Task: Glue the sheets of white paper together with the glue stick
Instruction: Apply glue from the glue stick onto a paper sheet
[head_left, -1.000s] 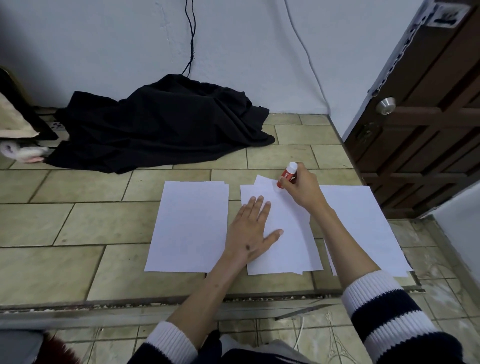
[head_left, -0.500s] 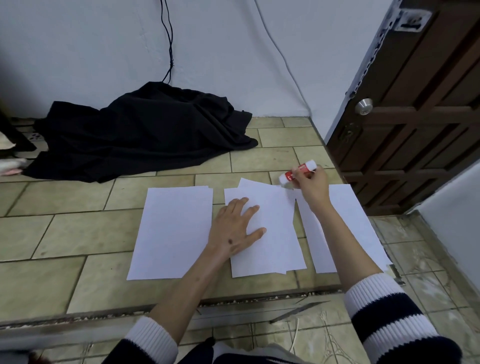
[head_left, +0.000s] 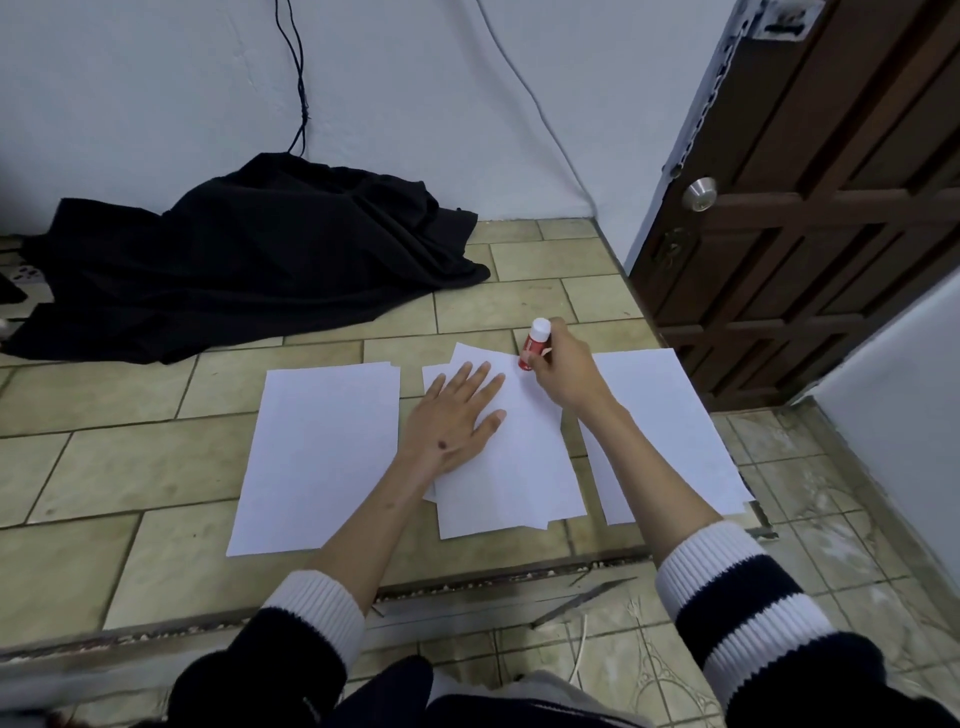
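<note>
Three groups of white paper lie side by side on a tiled floor as a person kneeling or sitting above them works with both bare hands. At far left, a heap of black cloth (head_left: 249, 260) sits against the white wall, well apart from the sheets. The left stack of paper (head_left: 317, 457) lies untouched on the tiles. Just beside it, the middle stack (head_left: 511, 467) is pinned under the left hand (head_left: 452, 415), which lies palm down with its fingers spread wide and pointing away from the camera, the forearm reaching in from a navy-and-white striped sleeve (head_left: 306, 623). Several sheets in this stack are fanned slightly out of line, one corner poking out at the top. The right hand (head_left: 563, 371) is curled around a red glue stick (head_left: 534, 345), white end up, its lower end touching or nearly touching the top right corner of the middle stack; the exact contact cannot be told. The right forearm crosses over the right stack (head_left: 670, 415). A brown wooden door (head_left: 810, 208) with a metal knob stands at far right.
</note>
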